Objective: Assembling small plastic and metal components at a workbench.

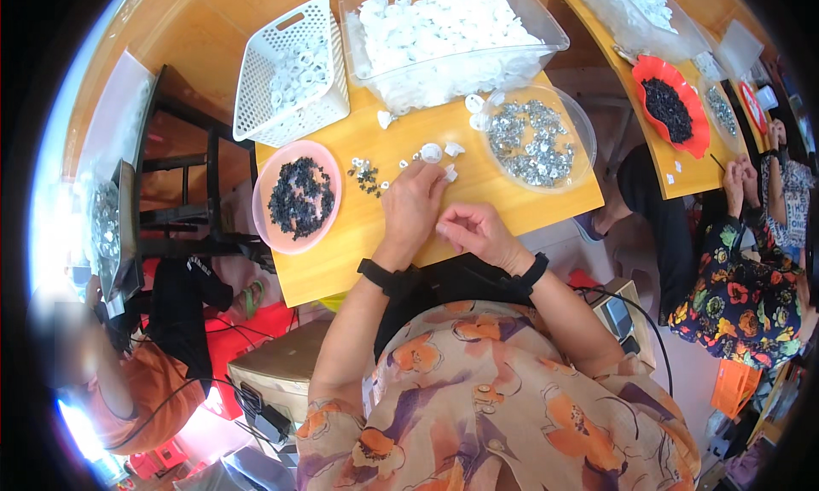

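Note:
My left hand (413,203) is over the yellow table, its fingers bent down and together beside a round white plastic piece (432,153). Small white square pieces (453,150) lie just beyond its fingertips. Close by on the right, my right hand (479,231) hangs near the table's front edge, thumb and fingers pressed together. Whatever either hand grips is too small or hidden to make out. Left of my left hand lies a little heap of black and silver parts (365,177). A pink bowl (264,235) holds black parts, and a clear round tray (589,141) holds shiny metal parts.
At the back of the table (384,261) stand a white perforated basket (247,107) and a large clear bin (554,43) heaped with white pieces. To the right, another person's hands (739,184) are at a second table with a red bowl (640,75). Someone sits at left.

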### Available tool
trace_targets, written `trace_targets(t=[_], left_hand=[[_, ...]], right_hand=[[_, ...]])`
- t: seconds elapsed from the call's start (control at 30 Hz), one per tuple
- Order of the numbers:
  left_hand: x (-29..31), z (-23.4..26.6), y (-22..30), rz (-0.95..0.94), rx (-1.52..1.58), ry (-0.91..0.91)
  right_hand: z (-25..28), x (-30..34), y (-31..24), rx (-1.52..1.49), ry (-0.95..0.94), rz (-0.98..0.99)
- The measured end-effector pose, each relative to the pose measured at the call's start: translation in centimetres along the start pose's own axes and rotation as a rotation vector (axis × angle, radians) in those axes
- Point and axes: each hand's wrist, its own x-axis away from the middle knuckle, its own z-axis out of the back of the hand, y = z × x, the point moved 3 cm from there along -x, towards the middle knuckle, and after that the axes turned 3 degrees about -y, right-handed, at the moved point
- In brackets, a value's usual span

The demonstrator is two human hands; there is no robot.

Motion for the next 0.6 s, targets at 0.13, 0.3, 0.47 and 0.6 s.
trace_targets(t=[0.13,0.3,0.47,0.6], left_hand=[[1.4,1.9,0.7,-0.097,-0.053,0.102],[4.6,4.1,2.0,-0.236,-0.325,0.226],[6.8,4.2,1.7,-0.25,-0.326,0.268],[7.7,4.3,1.4,-0.101,-0.149,0.176]], right_hand=[[0.4,-0.4,0.0,-0.161,0.197,0.072],[-1.0,-0.5,-0.8,-0.237,0.324,-0.057],[-3.2,-1.2,-0.2,-0.218,0.229,-0.049],[-3.0,-1.3,0.8,-0.191,0.174,-0.064]])
